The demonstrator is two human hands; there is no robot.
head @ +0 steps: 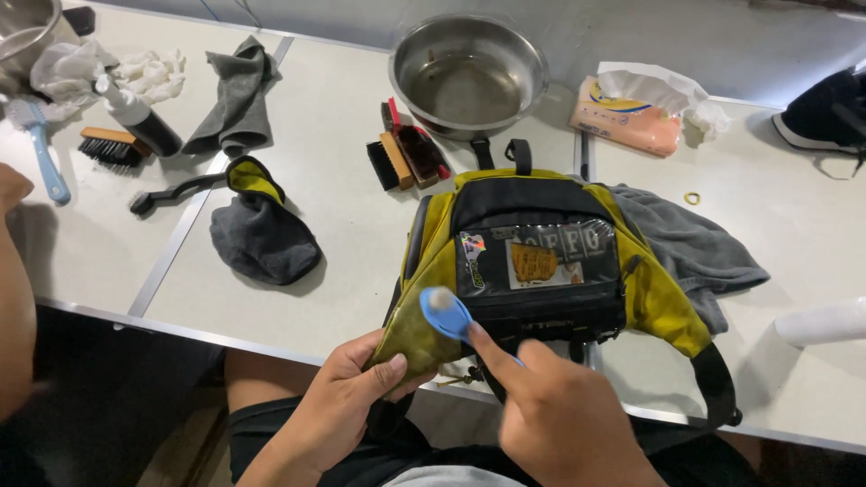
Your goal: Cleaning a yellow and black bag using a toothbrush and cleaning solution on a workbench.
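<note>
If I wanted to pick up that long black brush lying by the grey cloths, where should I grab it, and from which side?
Probably the black brush's thin handle, near its middle, coming straight down from above. It lies flat on the white table with bare surface on both sides there. One end runs up against the yellow-lined grey mitt, so keep your hand clear of that end.

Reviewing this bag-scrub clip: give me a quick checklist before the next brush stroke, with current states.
1. Left hand grips the yellow bag corner: ok.
2. Right hand holds the blue brush: ok.
3. Brush head touching the fabric: cannot tell.
4. Grey towel lies under the bag: ok.
5. Water in the steel basin: cannot tell.
6. Spare brushes lie apart from the bag: ok.
</note>
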